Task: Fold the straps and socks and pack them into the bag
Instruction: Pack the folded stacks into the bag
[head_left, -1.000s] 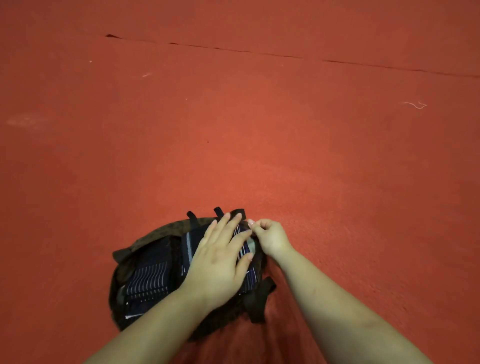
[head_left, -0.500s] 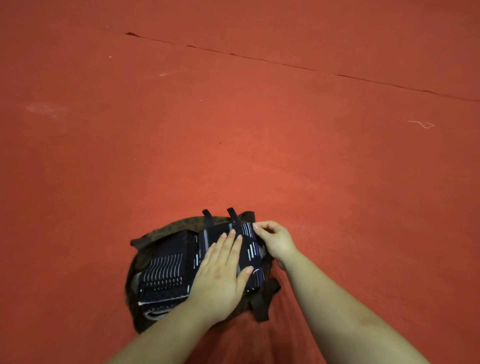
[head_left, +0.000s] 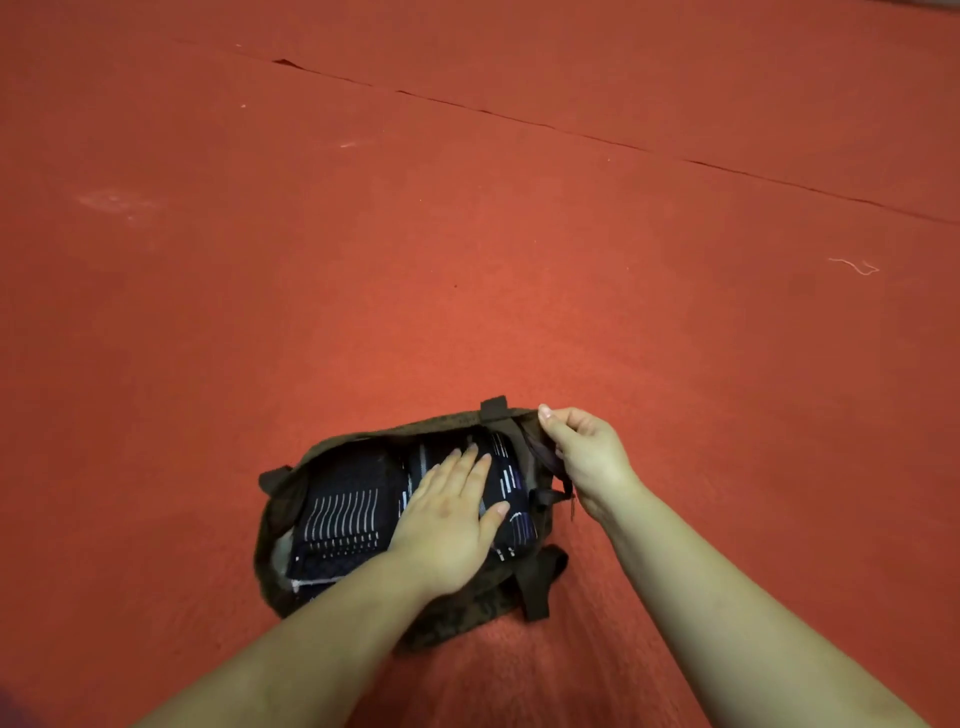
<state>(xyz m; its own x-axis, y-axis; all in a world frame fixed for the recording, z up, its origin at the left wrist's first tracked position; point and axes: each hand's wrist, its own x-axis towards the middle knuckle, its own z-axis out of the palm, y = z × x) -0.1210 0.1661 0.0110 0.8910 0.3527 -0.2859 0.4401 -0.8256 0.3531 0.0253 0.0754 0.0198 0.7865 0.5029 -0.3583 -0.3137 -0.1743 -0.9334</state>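
Observation:
A dark brown cloth bag (head_left: 457, 618) lies open on the red floor in front of me. Inside it sit folded dark items with white stripes: one bundle (head_left: 343, 514) on the left and another (head_left: 511, 480) on the right. My left hand (head_left: 452, 514) lies flat with straight fingers on the right bundle, pressing it down. My right hand (head_left: 584, 457) pinches the bag's right rim and pulls it outward. Dark strap loops (head_left: 537, 582) stick out from the bag's edge.
Red carpet-like floor (head_left: 467, 260) spreads all around the bag. A seam (head_left: 571, 135) runs diagonally across the far floor, and a small white thread (head_left: 857, 266) lies at the far right.
My left hand slid back along the right bundle while staying flat on it. My right hand shifted right, drawing the bag's rim outward so the mouth is wider. The camera view moved closer.

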